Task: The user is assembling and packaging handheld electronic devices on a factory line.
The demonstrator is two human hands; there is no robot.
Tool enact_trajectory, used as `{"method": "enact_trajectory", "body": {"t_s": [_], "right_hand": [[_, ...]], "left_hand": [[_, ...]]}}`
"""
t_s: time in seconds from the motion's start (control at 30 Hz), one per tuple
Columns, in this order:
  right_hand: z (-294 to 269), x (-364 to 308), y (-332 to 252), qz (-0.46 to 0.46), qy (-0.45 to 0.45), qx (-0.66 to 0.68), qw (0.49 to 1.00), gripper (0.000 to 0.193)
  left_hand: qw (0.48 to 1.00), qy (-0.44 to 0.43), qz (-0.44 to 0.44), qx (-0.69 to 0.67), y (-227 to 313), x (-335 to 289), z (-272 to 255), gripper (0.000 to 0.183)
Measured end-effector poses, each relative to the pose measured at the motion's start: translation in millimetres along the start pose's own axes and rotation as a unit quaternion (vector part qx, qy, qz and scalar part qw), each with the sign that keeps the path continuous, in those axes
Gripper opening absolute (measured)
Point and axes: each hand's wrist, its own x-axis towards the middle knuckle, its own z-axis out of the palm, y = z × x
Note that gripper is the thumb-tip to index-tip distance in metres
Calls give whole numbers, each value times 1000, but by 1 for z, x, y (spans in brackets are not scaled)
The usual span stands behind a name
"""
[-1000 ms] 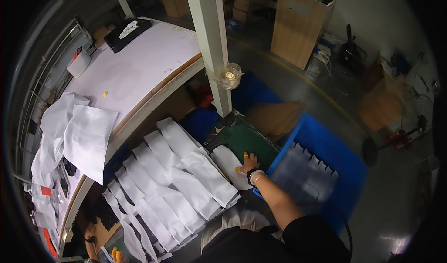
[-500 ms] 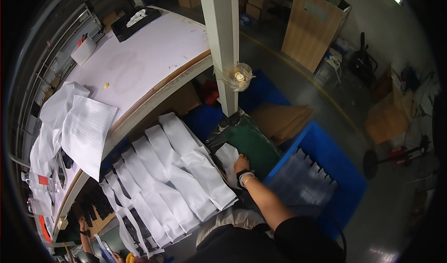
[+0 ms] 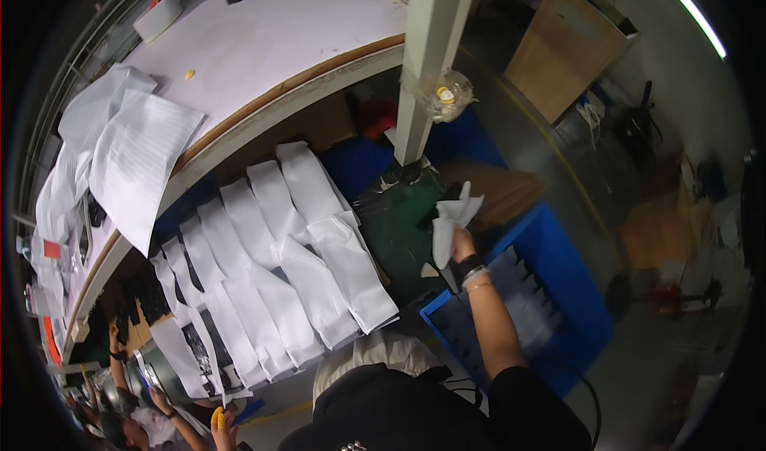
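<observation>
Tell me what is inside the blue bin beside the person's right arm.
The blue bin holds a stack of clear plastic bags with dark items inside. The right forearm covers the bin's near part, and its bottom is hidden.

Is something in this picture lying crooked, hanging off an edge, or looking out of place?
Yes. Several white ribbed foam sheets hang over the curved edge of the white worktable instead of lying flat. The white foam sleeves below lie in overlapping rows. The right hand holds a crumpled white sheet up.

Matt white foam-like sheet [image 3: 451,223] in the right hand [image 3: 461,243]; smooth blue plastic crate [image 3: 558,291] lower right; wooden-edged table [image 3: 303,92] upper left.
</observation>
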Motion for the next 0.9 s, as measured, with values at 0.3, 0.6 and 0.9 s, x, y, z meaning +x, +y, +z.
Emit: {"method": "enact_trajectory", "body": {"t_s": [0.3,0.6,0.9], "right_hand": [[117,-177,-98,-267,-60,-165,948,20],[133,-207,-98,77,-216,9,973,27],[255,-273,-33,2,-399,-316,861,36]], "left_hand": [[941,220,-181,-185,-62,-63,32,33],[873,467,-22,-141,-33,-52,56,30],[872,221,425,106,191,-10,97,29]]}}
